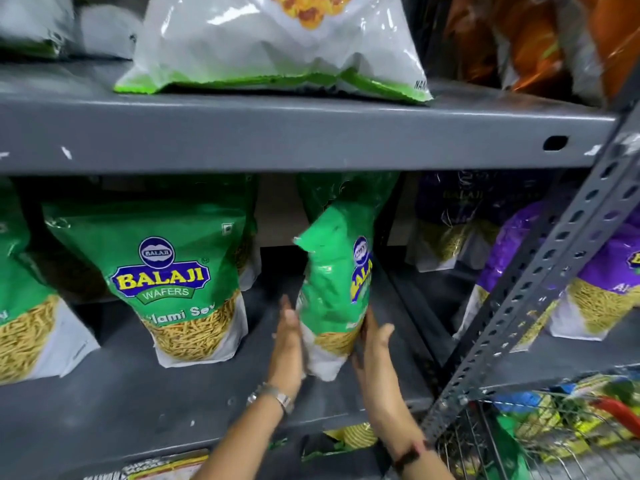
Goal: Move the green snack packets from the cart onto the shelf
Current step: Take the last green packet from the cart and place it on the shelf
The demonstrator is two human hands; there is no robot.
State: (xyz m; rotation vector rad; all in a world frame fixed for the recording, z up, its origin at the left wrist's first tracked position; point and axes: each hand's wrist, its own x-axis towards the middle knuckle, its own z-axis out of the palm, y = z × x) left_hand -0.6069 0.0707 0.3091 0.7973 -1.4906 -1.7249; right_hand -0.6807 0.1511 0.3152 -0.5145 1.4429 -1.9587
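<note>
A green snack packet (334, 289) stands upright on the grey shelf (173, 403), turned edge-on to me. My left hand (287, 337) presses flat against its left side and my right hand (372, 344) holds its right side, so both grip it near the bottom. Another green packet (166, 282) faces front to its left, and part of a third (24, 306) shows at the far left. Behind the held packet a further green packet (346, 192) stands deeper in the shelf. The wire cart (540, 431) is at the bottom right with colourful packets inside.
Purple packets (595, 278) fill the shelf section on the right, past a slanted perforated metal upright (540, 282). A white and green bag (277, 46) lies on the shelf above, with orange bags (533, 39) beside it. More packets show on the shelf below.
</note>
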